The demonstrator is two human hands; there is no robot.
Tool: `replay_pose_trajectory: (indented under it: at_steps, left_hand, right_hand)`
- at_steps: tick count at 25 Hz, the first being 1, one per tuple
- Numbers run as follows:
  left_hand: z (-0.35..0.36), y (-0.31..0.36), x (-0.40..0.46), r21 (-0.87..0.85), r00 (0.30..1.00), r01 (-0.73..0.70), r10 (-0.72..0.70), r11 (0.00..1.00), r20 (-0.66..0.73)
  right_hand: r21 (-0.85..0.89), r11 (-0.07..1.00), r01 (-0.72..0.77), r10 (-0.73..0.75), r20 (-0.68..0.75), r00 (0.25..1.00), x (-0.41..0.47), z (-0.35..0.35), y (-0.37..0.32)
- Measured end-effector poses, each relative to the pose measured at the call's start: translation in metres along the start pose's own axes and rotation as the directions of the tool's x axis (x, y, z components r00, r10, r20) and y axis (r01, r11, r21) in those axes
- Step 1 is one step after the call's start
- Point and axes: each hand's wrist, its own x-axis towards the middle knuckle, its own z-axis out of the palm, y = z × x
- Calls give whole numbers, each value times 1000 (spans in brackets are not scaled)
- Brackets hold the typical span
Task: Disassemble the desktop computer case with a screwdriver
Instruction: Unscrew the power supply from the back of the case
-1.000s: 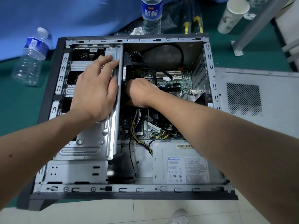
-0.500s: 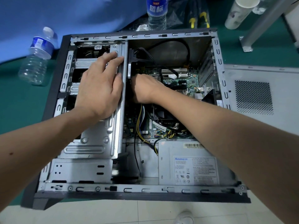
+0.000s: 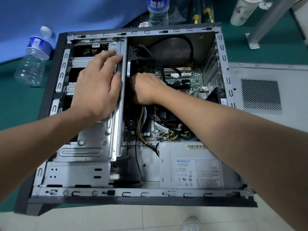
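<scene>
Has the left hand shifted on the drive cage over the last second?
No. The left hand lies flat on the drive cage, fingertips by the same round stud near its top edge; only the camera moved.

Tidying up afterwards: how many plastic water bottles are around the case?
2. One bottle lies left of the case; another bottle stands behind its far edge, top cut off. More may sit outside view.

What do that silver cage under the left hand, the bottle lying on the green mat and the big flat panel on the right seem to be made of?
Drive cage: looks like bare sheet steel, dull silver, with stamped ribs and folded edges.
Bottle: clear thin plastic, ribbed and see-through, with a white cap and blue label.
Side panel: probably painted or coated sheet metal, matte grey, with a punched vent grid.
</scene>
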Motion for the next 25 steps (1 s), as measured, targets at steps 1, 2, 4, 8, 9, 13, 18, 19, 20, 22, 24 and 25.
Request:
replay_pose_trajectory:
  at_steps: [1, 2, 4, 8, 9, 13, 18, 19, 20, 22, 24, 25]
  left_hand:
    - [0, 0, 0, 0, 1000, 2, -2, 1000, 1]
    - [0, 1, 0, -1, 1000, 3, -3, 1000, 2]
    - [0, 1, 0, -2, 1000, 4, -4, 1000, 2]
    - [-1, 0, 0, -2, 1000, 1, -1, 1000, -2]
    - [0, 0, 0, -4, 1000, 0, 0, 1000, -2]
    - [0, 0, 1, -7, 1000, 2, -2, 1000, -7]
    - [0, 0, 1, -3, 1000, -4, 4, 1000, -14]
    - [1, 0, 1, -2, 1000, -6, 6, 1000, -13]
    - [1, 0, 1, 0, 1000, -7, 7, 1000, -12]
    - [0, 0, 2, -1, 1000, -8, 8, 1000, -14]
    - [0, 1, 0, -2, 1000, -2, 2, 1000, -10]
    - [0, 1, 0, -2, 1000, 0, 0, 1000, -6]
  right_hand:
    - [24, 999, -28, 27, 4, 1000, 0, 1, 1]
    - [34, 999, -39, 39, 9, 999, 0, 1, 1]
    - [-4, 1000, 0, 0, 6, 1000, 1, 1, 0]
    - [-116, 986, 120, -120, 4, 993, 1, 0, 0]
    - [-109, 988, 112, -112, 2, 994, 2, 0, 0]
    - [-41, 999, 13, -14, -10, 1000, 0, 1, 0]
    - [-89, 989, 118, -118, 10, 993, 1, -1, 1]
    - [-107, 986, 127, -127, 13, 992, 2, -1, 1]
    - [-110, 986, 123, -123, 12, 992, 3, 0, 1]
    - [-113, 989, 94, -94, 11, 996, 3, 1, 0]
    - [-111, 991, 80, -79, 15, 997, 3, 3, 0]
    - [-113, 990, 82, -80, 17, 997, 3, 3, 0]
